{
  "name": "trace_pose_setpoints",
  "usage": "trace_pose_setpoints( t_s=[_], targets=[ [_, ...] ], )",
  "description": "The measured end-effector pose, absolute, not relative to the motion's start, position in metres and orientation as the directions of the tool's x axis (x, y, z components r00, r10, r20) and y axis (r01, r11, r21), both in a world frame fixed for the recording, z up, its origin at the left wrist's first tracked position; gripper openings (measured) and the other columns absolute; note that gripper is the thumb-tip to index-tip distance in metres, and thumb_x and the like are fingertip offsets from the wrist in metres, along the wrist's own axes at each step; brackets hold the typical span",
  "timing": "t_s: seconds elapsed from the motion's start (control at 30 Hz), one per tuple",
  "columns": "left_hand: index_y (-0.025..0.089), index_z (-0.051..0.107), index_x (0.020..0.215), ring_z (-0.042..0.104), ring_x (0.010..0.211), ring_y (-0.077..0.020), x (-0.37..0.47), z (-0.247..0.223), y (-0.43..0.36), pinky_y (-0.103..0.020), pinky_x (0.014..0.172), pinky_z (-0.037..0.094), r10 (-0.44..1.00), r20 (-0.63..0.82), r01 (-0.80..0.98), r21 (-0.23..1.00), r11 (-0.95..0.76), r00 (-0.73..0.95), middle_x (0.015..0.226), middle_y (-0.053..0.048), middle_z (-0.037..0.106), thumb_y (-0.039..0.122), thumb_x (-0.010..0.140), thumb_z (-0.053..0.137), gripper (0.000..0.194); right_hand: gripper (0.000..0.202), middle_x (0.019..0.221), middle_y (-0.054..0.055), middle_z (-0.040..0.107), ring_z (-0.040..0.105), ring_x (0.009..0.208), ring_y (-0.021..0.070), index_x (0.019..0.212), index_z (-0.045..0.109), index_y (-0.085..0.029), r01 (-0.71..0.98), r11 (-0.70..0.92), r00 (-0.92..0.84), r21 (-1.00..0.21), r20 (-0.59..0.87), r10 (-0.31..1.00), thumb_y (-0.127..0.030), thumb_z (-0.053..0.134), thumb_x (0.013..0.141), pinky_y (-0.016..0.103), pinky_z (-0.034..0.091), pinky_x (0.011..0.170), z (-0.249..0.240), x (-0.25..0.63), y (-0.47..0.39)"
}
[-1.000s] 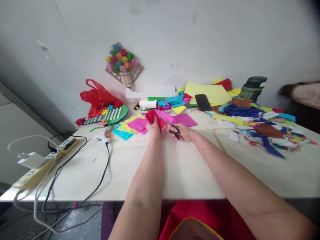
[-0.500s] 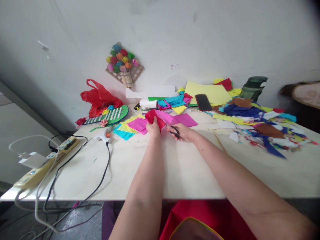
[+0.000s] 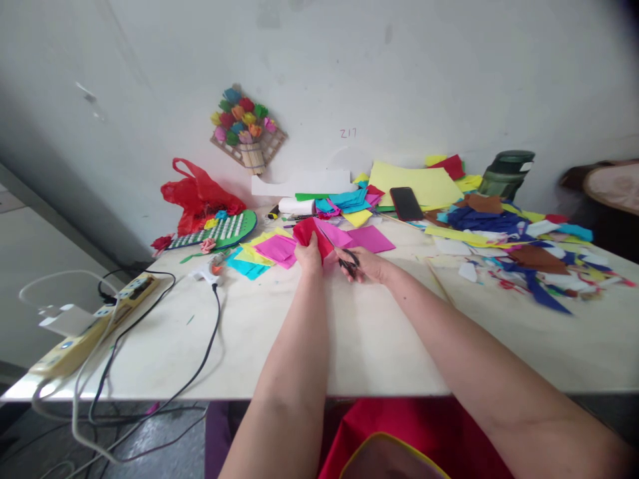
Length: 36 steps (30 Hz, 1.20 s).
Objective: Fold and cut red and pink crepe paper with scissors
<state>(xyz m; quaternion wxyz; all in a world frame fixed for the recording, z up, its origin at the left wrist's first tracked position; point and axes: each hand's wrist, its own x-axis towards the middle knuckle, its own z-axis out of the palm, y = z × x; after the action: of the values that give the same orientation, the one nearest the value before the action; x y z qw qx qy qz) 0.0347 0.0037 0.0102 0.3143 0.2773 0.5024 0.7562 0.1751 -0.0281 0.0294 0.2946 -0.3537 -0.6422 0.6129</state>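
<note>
Red paper (image 3: 304,231) is pinched in my left hand (image 3: 309,255), held up a little above the table. My right hand (image 3: 366,265) grips black-handled scissors (image 3: 349,263), whose blades point up and left against the red paper's right side. Pink paper (image 3: 335,234) shows just behind the blades, and a magenta sheet (image 3: 372,238) lies to the right of it. Left of my left hand lie more magenta pieces (image 3: 277,250), yellow paper (image 3: 251,253) and blue paper (image 3: 246,267), overlapping one another.
A glue gun (image 3: 208,270) with a black cord and a power strip (image 3: 90,332) sit at the left. Behind are a red plastic bag (image 3: 200,198) and a phone (image 3: 406,203). Paper scraps (image 3: 539,259) heap at the right, near a green bottle (image 3: 506,174).
The scissor handles have spread wider apart, and my right-hand fingers have opened with them. My left hand and the red paper have shifted very slightly right.
</note>
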Motion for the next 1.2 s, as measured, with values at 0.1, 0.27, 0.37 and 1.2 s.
trace_pose_setpoints(
  t_s=[0.1, 0.27, 0.37, 1.2],
  targets=[
    [0.012, 0.062, 0.084, 0.061, 0.063, -0.0161, 0.0367, 0.0101, 0.0037, -0.027, 0.057, 0.047, 0.764, 0.11, -0.2, 0.932, -0.301, -0.636, 0.077, -0.008, 0.064, 0.031, 0.066, 0.062, 0.026, 0.045, 0.051, -0.002, 0.053, 0.049, 0.036, 0.0068, 0.083, 0.056, -0.013, 0.099, 0.006, -0.564, -0.995, -0.051, 0.824, -0.057, 0.054, 0.073, 0.015, 0.028, 0.025, 0.0302, 0.1745, -0.0285],
    [0.014, 0.061, 0.081, 0.06, 0.06, -0.0152, 0.0369, 0.0097, 0.005, -0.026, 0.055, 0.047, 0.766, 0.114, -0.204, 0.93, -0.307, -0.632, 0.076, -0.008, 0.064, 0.03, 0.066, 0.063, 0.023, 0.044, 0.05, -0.003, 0.053, 0.049, 0.035, 0.0065, 0.077, 0.054, -0.013, 0.094, 0.004, -0.547, -0.996, -0.048, 0.836, -0.057, 0.056, 0.071, 0.015, 0.027, 0.025, 0.0307, 0.1737, -0.0285],
    [0.014, 0.06, 0.08, 0.06, 0.06, -0.0148, 0.036, 0.0095, 0.0053, -0.025, 0.054, 0.046, 0.767, 0.096, -0.214, 0.932, -0.294, -0.635, 0.076, -0.008, 0.064, 0.03, 0.066, 0.063, 0.021, 0.044, 0.05, -0.003, 0.052, 0.048, 0.034, 0.0063, 0.078, 0.055, -0.013, 0.085, 0.005, -0.547, -0.996, -0.043, 0.836, -0.056, 0.056, 0.071, 0.015, 0.027, 0.024, 0.0308, 0.1736, -0.0287],
    [0.014, 0.061, 0.081, 0.061, 0.063, -0.0159, 0.0345, 0.0098, 0.0044, -0.025, 0.056, 0.046, 0.748, 0.085, -0.208, 0.934, -0.289, -0.658, 0.074, -0.007, 0.064, 0.032, 0.066, 0.063, 0.024, 0.048, 0.05, -0.003, 0.05, 0.046, 0.034, 0.0055, 0.086, 0.058, -0.012, 0.039, -0.008, -0.548, -0.999, -0.028, 0.836, -0.058, 0.055, 0.071, 0.014, 0.025, 0.023, 0.0225, 0.1724, -0.022]
  ],
)
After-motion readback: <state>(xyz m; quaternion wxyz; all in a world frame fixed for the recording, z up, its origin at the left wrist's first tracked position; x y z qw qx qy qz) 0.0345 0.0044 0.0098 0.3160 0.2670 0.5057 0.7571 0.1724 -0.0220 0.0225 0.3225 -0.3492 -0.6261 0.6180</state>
